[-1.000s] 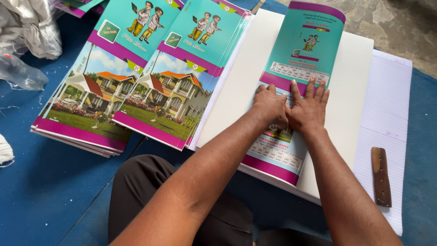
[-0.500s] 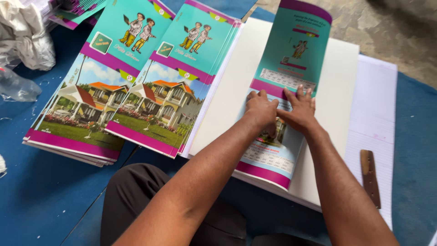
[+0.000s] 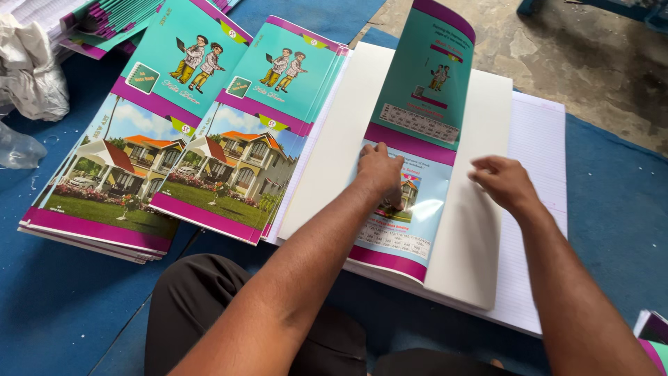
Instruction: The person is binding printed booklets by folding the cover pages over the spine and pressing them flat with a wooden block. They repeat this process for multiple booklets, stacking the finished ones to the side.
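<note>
A glossy teal and magenta notebook cover (image 3: 417, 132) lies on a white sheet (image 3: 480, 230) atop a stack of ruled paper (image 3: 543, 181). Its right edge curls upward. My left hand (image 3: 379, 170) presses flat on the lower half of that cover, over a house picture. My right hand (image 3: 504, 182) hovers just right of the cover above the white sheet, fingers loosely curled, holding nothing.
Two stacks of identical printed covers (image 3: 132, 139) (image 3: 250, 132) lie to the left on a blue mat (image 3: 56, 306). More covers (image 3: 111, 21) are piled at the top left beside crumpled plastic (image 3: 31, 76). Bare concrete floor (image 3: 577, 63) is at the top right.
My right hand has lifted off the cover and moved right. The cover's right edge has risen and curled. My left hand stays pressed on it.
</note>
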